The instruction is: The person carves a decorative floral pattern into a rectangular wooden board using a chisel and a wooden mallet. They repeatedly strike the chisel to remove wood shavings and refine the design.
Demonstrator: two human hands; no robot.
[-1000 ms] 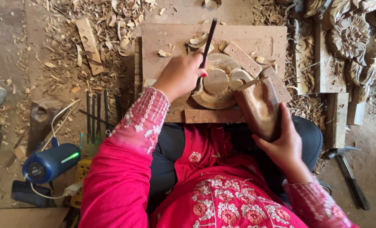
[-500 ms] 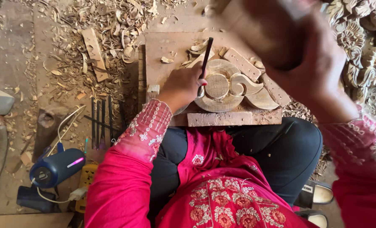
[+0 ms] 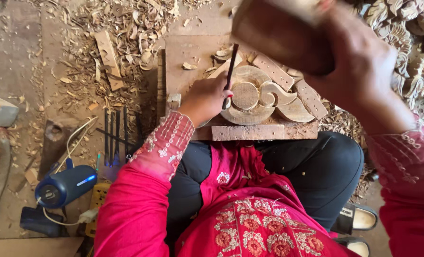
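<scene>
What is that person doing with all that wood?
A person in a pink embroidered top sits on the floor carving wood. The left hand holds a dark chisel upright against a pale carved wood piece with curly shapes, which lies on a wooden board. The right hand is raised high, gripping a brown wooden mallet above the chisel. Wood shavings cover the floor, and more chisels lie beside a blue speaker.

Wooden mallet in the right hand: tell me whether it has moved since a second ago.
Yes. The wooden mallet in the right hand has risen from beside the carved workpiece at the board's right edge to high above it, close to the camera.
</scene>
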